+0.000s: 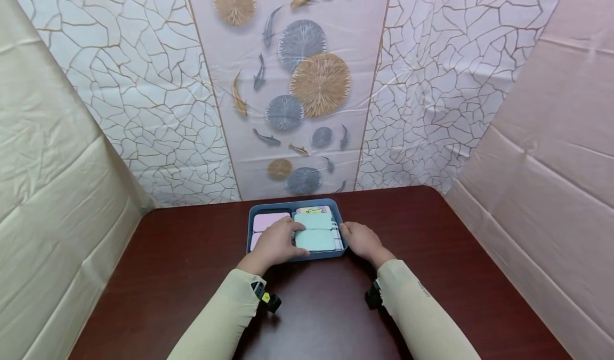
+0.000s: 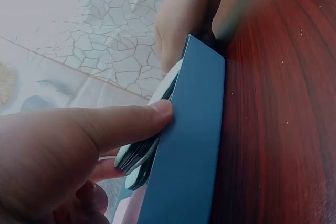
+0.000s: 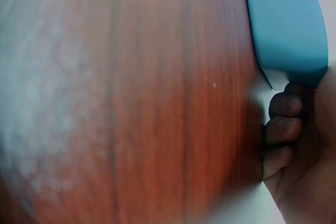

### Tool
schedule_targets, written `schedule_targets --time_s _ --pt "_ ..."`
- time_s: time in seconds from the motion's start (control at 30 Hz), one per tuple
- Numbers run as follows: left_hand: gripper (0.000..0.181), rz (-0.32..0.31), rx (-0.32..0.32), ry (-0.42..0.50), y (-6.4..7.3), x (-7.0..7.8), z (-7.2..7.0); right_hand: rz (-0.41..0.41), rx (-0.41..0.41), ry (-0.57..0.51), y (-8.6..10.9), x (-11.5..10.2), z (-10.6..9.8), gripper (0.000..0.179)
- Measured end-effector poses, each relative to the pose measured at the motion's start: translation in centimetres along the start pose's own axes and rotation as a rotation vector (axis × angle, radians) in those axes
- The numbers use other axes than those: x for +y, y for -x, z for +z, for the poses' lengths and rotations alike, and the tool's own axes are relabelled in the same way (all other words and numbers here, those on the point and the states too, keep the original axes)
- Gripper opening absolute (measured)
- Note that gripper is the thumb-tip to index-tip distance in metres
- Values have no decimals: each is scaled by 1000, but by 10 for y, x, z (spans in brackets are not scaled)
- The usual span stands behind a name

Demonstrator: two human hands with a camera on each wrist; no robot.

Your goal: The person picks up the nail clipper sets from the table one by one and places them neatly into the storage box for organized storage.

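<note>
A shallow blue box [image 1: 271, 206] sits on the table with flat, round-cornered pieces inside. Mint-green pieces [image 1: 315, 239] lie in two stacks in its right part, pink ones [image 1: 271, 221] in its left. My left hand [image 1: 275, 242] reaches over the front wall and grips the nearer mint-green stack [image 2: 137, 156], thumb at the box's front rim and fingers behind the layered edges. At the box's right end, my right hand [image 1: 363, 239] holds the wall, with curled fingers [image 3: 283, 129] at the lower corner in the right wrist view.
Behind the mint-green pieces, a colourful card with a yellow cartoon figure [image 1: 314, 210] shows. A white checked piece [image 1: 338, 236] lies along the box's right inner side. The dark red wooden table [image 1: 192, 274] meets patterned cloth walls [image 1: 297, 136] at the back and sides.
</note>
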State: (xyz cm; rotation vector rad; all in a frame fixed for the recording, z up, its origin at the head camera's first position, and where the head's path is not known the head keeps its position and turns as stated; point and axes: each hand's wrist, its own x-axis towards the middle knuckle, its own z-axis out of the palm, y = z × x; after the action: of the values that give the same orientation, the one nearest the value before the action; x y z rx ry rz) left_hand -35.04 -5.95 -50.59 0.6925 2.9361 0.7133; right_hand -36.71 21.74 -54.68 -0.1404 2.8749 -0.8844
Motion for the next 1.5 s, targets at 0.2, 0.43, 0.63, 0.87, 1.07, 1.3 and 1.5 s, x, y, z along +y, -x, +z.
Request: schedule_targets --time_s 0.2,0.43,0.63,0.87,1.07,1.3,1.5 --pt "68 13 -36 -3 0 -6 -1 -20 9 13 1 -2 2 47" --pt "67 29 -56 -7 0 -8 0 -29 15 18 2 -2 1 49" --pt "64 29 -66 -24 1 -6 1 -24 21 12 2 -2 0 51" --pt "61 31 -78 -48 6 -4 6 -12 7 13 1 -1 1 51" --pt "56 63 -73 -123 8 3 11 -22 -15 -2 3 1 -1 57" --pt "56 15 -91 -159 9 18 11 -15 -19 -6 5 1 -5 54" --pt "57 -34 -92 -145 13 25 15 -36 -18 -17 11 2 1 53"
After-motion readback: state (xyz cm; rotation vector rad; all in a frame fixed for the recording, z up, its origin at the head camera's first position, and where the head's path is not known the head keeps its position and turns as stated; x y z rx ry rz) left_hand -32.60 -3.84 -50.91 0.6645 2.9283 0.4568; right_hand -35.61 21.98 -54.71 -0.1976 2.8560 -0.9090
